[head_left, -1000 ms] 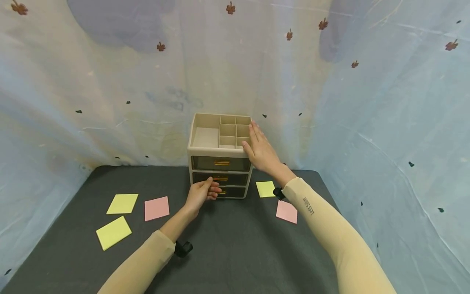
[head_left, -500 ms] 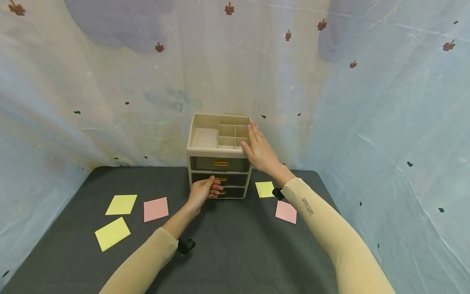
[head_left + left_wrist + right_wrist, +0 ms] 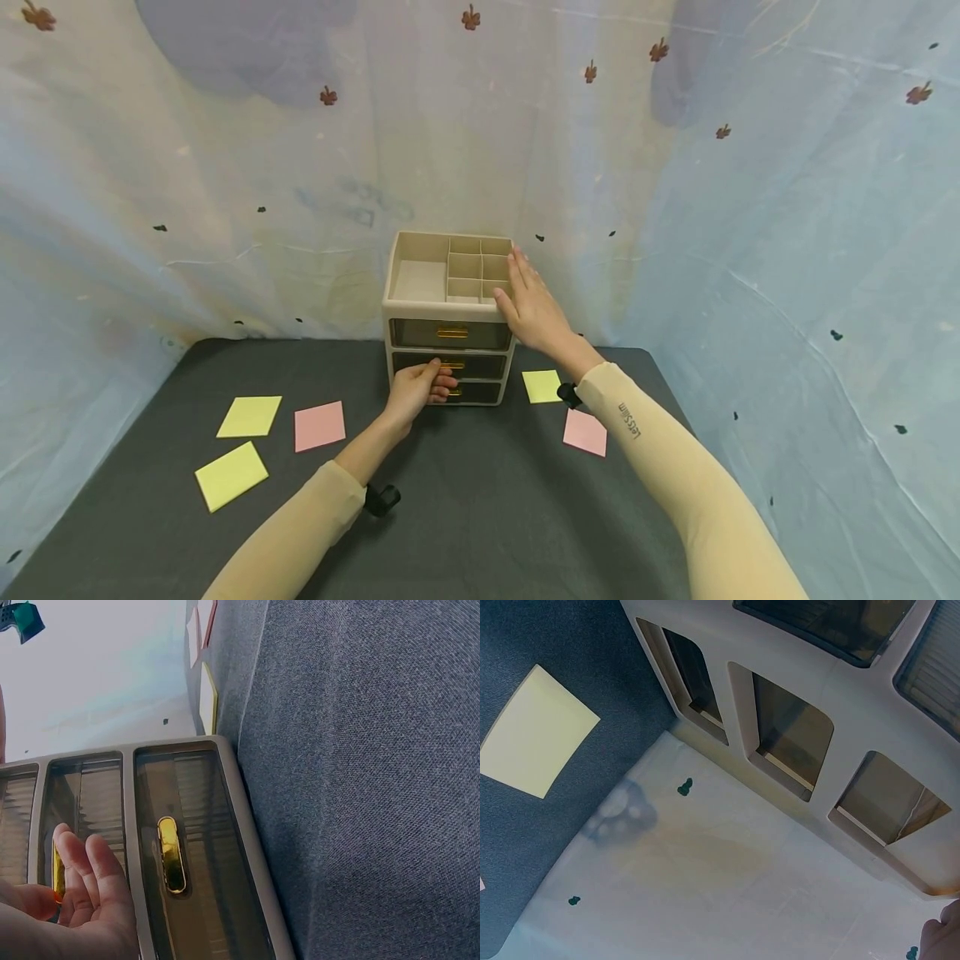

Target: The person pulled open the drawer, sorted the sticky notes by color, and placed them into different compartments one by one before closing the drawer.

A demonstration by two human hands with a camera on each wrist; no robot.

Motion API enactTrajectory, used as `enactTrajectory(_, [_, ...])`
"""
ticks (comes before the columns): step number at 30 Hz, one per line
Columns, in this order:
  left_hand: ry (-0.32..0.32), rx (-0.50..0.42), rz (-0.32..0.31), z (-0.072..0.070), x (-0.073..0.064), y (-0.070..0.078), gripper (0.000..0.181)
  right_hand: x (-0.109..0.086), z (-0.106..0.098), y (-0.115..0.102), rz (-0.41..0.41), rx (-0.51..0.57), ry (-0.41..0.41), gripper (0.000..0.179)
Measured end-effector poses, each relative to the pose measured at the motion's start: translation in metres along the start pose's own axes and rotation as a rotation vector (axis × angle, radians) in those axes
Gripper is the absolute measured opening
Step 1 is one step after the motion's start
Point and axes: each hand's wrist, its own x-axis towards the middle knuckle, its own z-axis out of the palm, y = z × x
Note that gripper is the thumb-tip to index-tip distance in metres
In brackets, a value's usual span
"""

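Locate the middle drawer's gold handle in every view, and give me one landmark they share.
Head: the middle drawer's gold handle is just below and left of centre, by the left hand.
Left wrist: lower left, partly behind that hand.
Right wrist: not in it.
Shared landmark: the beige drawer unit.

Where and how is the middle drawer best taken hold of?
Probably by its gold handle, approached from the front and pinched from above and below: it is a narrow horizontal bar midway across the closed drawer front.
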Motion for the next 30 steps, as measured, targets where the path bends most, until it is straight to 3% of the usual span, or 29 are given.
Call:
enactTrajectory(20, [-0.011, 0.032, -0.022, 0.002, -0.011, 0.0, 0.048, 0.002, 0.002, 0.002, -0.006, -0.022, 0.0, 0.073])
enactTrajectory(30, [0.011, 0.026, 0.004, 0.004, -0.022, -0.002, 0.047, 0.001, 0.0, 0.001, -0.002, -0.015, 0.0, 0.073])
